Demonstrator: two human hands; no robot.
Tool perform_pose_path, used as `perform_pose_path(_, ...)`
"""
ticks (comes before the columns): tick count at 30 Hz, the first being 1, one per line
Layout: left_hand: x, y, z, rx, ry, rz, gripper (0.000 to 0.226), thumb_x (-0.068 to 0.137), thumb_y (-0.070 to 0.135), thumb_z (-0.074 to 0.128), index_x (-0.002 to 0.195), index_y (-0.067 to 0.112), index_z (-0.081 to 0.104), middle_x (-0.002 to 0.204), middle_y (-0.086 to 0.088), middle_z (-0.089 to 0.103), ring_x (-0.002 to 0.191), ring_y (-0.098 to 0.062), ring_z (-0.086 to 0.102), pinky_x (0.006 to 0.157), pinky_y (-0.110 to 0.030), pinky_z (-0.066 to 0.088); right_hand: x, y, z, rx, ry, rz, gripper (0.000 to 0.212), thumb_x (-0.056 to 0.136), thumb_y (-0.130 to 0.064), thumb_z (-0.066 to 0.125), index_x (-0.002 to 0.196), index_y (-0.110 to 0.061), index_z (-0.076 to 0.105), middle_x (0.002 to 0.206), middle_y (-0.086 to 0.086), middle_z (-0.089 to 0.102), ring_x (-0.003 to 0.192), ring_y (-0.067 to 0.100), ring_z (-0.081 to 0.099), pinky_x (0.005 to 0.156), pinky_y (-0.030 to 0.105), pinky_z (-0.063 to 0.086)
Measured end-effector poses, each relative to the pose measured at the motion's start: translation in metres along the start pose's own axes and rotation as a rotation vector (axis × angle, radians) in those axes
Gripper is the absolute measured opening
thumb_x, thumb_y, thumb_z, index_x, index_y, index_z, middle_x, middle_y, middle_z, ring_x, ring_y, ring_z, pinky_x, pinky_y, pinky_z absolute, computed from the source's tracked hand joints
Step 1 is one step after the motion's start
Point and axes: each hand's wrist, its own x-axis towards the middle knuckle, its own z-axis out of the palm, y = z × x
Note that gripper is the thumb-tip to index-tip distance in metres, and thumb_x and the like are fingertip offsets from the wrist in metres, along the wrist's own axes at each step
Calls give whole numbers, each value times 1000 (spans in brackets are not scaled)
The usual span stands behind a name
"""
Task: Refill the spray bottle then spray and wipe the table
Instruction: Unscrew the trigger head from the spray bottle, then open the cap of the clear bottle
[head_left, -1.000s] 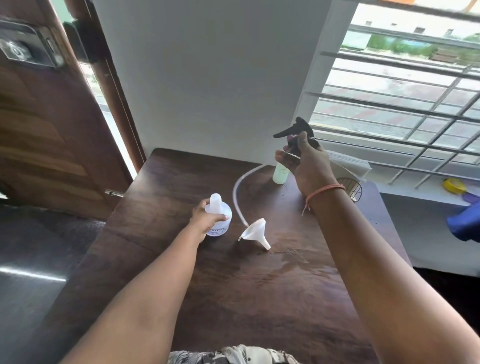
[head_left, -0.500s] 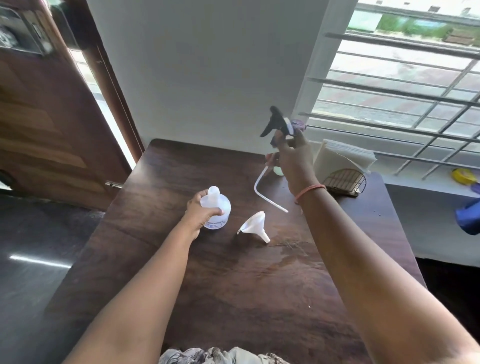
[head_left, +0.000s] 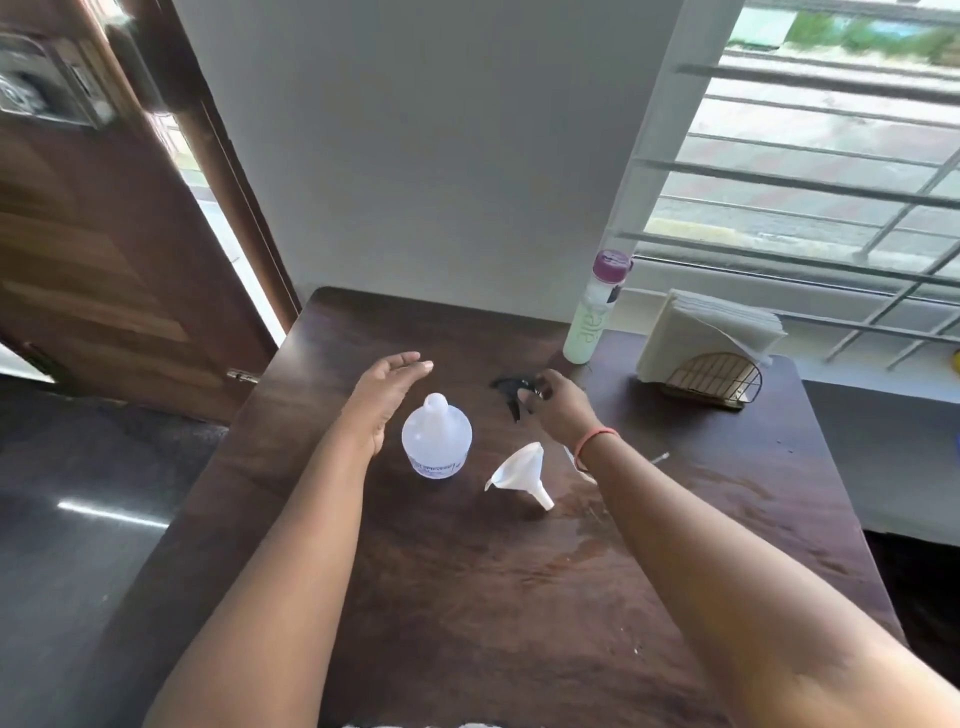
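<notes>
— Where is the spray bottle (head_left: 437, 441) standing, and what's written on it?
— Mid-table, its label too blurred for reading. The left hand (head_left: 387, 397) is hovering beside it, fingers straight. The right hand (head_left: 558, 402) is gripping the black spray head (head_left: 511, 388). The far green bottle (head_left: 592, 317) is showing "ale".

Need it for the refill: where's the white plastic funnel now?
White plastic funnel lies on its side mid-table, right of the clear refill bottle, under the right wrist.
</notes>
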Motion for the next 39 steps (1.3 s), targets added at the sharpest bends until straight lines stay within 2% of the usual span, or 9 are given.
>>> perform_pose_path(4,8,14,21,62,162,126,27,89,16,68,115,12,65,103,3,65,88,2,60,68,-1,40,9,24,0,49,-4,71,19,91,-31,64,98,-17,53,90,0,60,76,16,54,61,23,39)
perform_pose_path(12,38,38,103,195,77,365,15,79,21,71,92,28,68,97,9,71,93,-12,66,90,-29,53,28,66,0,-51,-35,166,16,89,-34,65,79,-24,58,78,-6,62,81,19,61,76,34,49)
perform_pose_path(17,57,38,153,253,-22,323,22,81,23,74,98,32,65,99,10,68,91,-15,63,92,-37,54,40,67,-13,89,51,174,21,86,-36,67,98,-21,60,96,-3,64,89,17,61,83,35,51)
perform_pose_path(20,74,46,183,311,-55,328,45,81,26,76,122,25,58,123,5,60,91,-11,60,84,-25,53,65,51,-34,210,270,97,46,84,-30,72,121,-15,52,115,5,57,102,20,56,88,33,47)
perform_pose_path(24,92,62,217,385,-113,364,76,79,28,78,144,24,38,146,-1,41,123,-19,49,101,-34,45,103,34,-54,298,402,-3,77,77,-32,78,139,-17,36,134,4,42,123,20,45,105,37,41)
perform_pose_path(27,102,65,236,388,-147,394,77,81,23,77,145,24,35,150,-3,39,133,-20,43,107,-33,40,126,33,-58,373,387,-1,87,76,-28,78,146,-20,28,146,4,37,133,18,40,111,37,36)
perform_pose_path(31,113,58,246,388,-136,405,64,82,20,76,138,21,45,137,-1,54,126,-16,51,98,-22,40,138,37,-50,425,335,-22,71,77,-19,74,139,-19,40,137,4,50,124,16,48,108,36,40)
perform_pose_path(34,108,51,246,404,-119,402,57,81,24,78,130,19,51,128,1,58,118,-14,55,93,-20,43,136,36,-48,389,438,-69,55,78,-15,70,129,-14,50,125,6,55,116,20,52,101,34,43)
perform_pose_path(39,82,46,235,342,-99,390,57,73,26,84,123,21,56,117,0,66,109,-16,63,97,-38,52,113,28,-59,380,438,-116,47,76,-18,69,122,-18,59,115,1,56,102,10,51,86,12,35)
